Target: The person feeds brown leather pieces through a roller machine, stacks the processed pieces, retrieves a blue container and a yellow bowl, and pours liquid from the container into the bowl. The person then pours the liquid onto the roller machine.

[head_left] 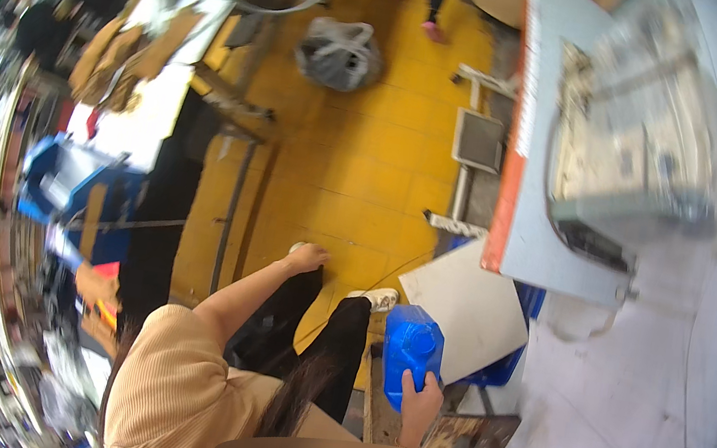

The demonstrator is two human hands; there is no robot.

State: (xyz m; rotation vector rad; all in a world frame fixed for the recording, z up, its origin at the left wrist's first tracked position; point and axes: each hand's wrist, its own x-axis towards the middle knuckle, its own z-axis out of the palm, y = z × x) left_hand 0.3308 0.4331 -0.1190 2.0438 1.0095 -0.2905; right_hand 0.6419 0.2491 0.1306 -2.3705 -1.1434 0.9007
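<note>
A blue plastic jerrycan point(412, 339) with a round blue cap stands on a small worn wooden surface point(382, 420) at my right side. My right hand point(419, 406) is closed on its near end, thumb and fingers pressed against the blue plastic. Over on the left, my left hand point(307, 259) is at my knee, above the black trousers point(276, 309). Its fingers are small and partly hidden, and a small white patch shows just beside them; I cannot tell whether it is held or is a shoe behind.
A white board point(467, 305) leans over a blue crate point(501, 370) beyond the jerrycan. To the right stands a light table point(528, 240) with a plastic-covered machine point(634, 145). A stuffed plastic bag point(339, 54) lies on the yellow floor point(367, 170). A cluttered workbench point(136, 130) runs along the left.
</note>
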